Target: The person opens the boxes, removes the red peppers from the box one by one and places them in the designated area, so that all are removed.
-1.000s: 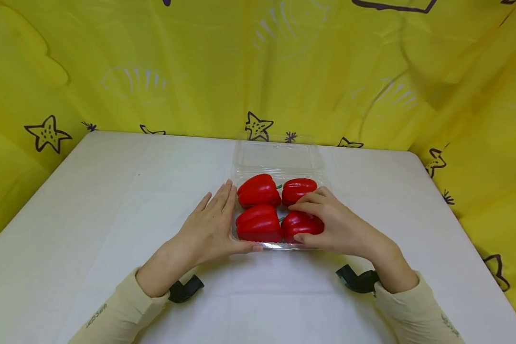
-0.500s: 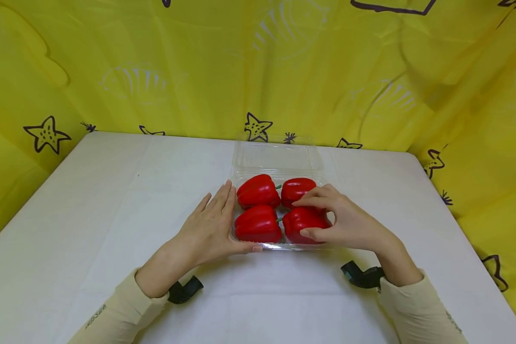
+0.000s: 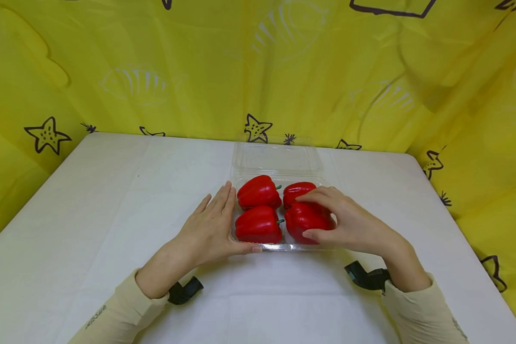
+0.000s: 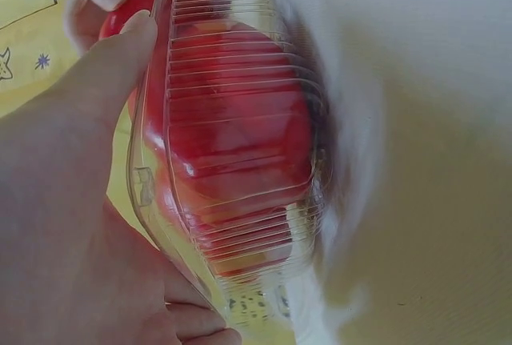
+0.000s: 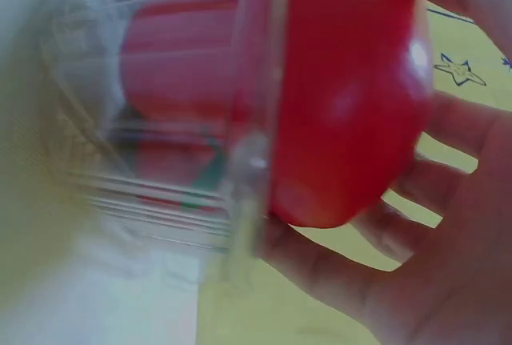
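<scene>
My right hand [image 3: 354, 222] grips a red bell pepper [image 3: 306, 219] at the front right of a clear plastic clamshell box [image 3: 285, 247]. In the right wrist view this pepper [image 5: 348, 97] stands partly above the box's rim, between fingers and thumb. My left hand [image 3: 208, 229] lies with straight fingers along the box's left side, its thumb on the front rim. Inside the box are a front left pepper [image 3: 258, 224], a back left pepper [image 3: 259, 192] and a back right pepper [image 3: 298, 191], the last partly covered by my right fingers.
The box's clear lid [image 3: 277, 157] lies folded back behind it, near the far table edge. A white cloth covers the table [image 3: 133, 215]. A yellow patterned curtain [image 3: 206, 67] hangs behind and at both sides. Dark wrist camera mounts [image 3: 367, 277] jut inward from both wrists.
My right hand has shifted slightly right, and the front right pepper has risen and moved right with it. The left hand has stayed in place at the box.
</scene>
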`<state>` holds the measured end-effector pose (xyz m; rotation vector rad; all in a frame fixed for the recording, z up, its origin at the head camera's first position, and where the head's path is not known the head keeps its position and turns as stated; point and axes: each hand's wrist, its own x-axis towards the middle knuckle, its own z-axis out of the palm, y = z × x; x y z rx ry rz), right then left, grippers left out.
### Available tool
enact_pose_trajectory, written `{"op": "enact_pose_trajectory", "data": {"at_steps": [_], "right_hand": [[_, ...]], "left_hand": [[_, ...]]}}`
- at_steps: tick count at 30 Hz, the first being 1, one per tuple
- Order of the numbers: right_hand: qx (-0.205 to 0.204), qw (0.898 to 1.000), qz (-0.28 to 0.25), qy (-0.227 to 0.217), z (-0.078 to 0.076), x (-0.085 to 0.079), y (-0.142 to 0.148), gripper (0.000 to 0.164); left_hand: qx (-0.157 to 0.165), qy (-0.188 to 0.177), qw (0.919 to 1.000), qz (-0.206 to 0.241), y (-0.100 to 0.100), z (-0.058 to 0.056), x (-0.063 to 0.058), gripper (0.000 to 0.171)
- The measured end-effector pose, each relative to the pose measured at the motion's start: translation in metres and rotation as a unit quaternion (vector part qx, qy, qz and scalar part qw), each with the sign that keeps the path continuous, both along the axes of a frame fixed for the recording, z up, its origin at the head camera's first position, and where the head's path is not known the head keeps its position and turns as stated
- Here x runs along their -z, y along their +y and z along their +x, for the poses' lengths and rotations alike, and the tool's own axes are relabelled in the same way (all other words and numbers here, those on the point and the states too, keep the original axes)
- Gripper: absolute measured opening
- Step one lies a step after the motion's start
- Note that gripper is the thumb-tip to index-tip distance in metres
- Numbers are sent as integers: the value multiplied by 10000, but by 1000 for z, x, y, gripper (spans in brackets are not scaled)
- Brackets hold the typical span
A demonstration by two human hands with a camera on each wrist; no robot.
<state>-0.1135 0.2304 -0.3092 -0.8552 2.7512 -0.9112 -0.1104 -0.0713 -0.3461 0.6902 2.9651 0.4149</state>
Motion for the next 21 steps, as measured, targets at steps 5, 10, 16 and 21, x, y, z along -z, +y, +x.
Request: {"op": "enact_pose_trajectory", "data": {"at_steps": [5,10,16,21], "right_hand": [[109,9997,-158,150,2,-8,4,57],[122,9992,-201,327,4,-14,8,55],[129,9979,-213,599,6,-18,12,57],[112,9956,-301,879,6,-20,14,57]], "left_hand": [[4,-21,10000,0,0,0,0,128],[8,-7,10000,5,0,0,1,128],[5,-40,10000,12,0,1,0,128],[-3,-52,10000,4,0,1,0,128]]}}
